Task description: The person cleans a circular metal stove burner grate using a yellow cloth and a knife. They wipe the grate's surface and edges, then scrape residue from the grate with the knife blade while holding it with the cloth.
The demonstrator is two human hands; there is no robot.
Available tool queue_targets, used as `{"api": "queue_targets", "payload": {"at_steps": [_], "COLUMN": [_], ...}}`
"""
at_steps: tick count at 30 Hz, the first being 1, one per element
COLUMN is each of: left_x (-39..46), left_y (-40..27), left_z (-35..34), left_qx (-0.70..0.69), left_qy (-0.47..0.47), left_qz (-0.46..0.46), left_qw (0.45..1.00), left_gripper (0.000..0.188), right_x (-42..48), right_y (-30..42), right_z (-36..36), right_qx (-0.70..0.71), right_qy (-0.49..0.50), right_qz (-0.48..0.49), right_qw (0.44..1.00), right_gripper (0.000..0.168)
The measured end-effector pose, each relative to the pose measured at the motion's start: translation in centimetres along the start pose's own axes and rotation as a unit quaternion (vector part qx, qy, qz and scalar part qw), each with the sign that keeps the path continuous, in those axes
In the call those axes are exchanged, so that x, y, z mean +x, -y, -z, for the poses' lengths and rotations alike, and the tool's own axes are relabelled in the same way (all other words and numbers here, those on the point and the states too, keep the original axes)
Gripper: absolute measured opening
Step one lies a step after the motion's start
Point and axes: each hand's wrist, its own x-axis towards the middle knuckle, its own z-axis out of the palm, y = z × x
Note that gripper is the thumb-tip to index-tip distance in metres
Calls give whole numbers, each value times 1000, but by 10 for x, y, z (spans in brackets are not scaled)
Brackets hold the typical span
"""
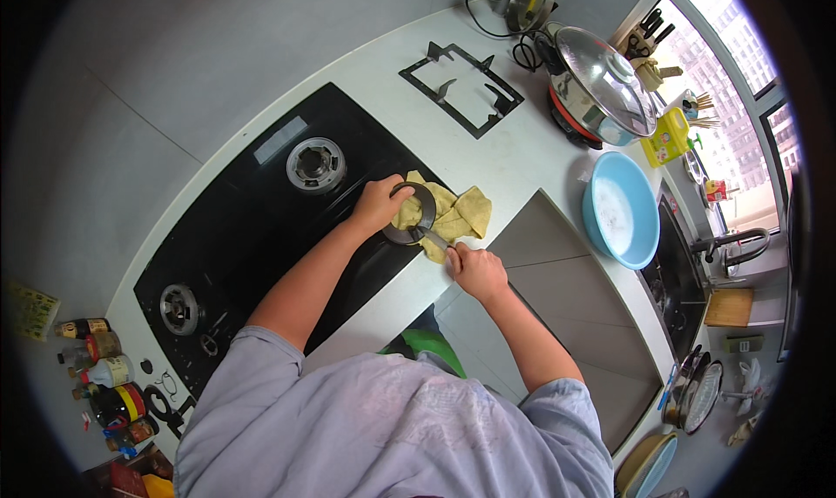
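Observation:
My left hand [379, 205] grips a dark metal burner ring [428, 205] by its upper left side, with the thumb over the rim. Under the ring lies a crumpled yellow cloth [473, 212], spread across the right edge of the black gas cooktop [248, 237] and onto the white counter. In my right hand [480, 273] is a flat-bladed metal tool [436, 238], a knife or scraper. Its tip meets the lower part of the ring; the handle is mostly covered by my fingers.
Two burner bases [316, 165] [179, 309] sit exposed on the cooktop. Beyond it lies a black pan support [457, 119]. A lidded electric pot [594, 86] and a light-blue basin [620, 211] with suds stand right, near the sink [676, 269]. Several bottles [108, 372] line the left.

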Motion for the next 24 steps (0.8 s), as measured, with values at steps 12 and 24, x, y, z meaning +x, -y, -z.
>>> {"api": "queue_targets", "payload": {"at_steps": [12,24], "left_x": [6,13], "left_y": [-1,4], "left_z": [4,3], "left_qx": [49,75], "left_qy": [21,24], "left_qz": [-14,-39], "left_qw": [998,996], "left_gripper": [26,29], "right_x": [12,7], "right_y": [-12,-9], "right_z": [10,8], "right_qx": [-27,-60], "right_qy": [-50,-33], "right_qz": [-10,32], "right_qw": [998,997], "right_gripper": [35,34]}}
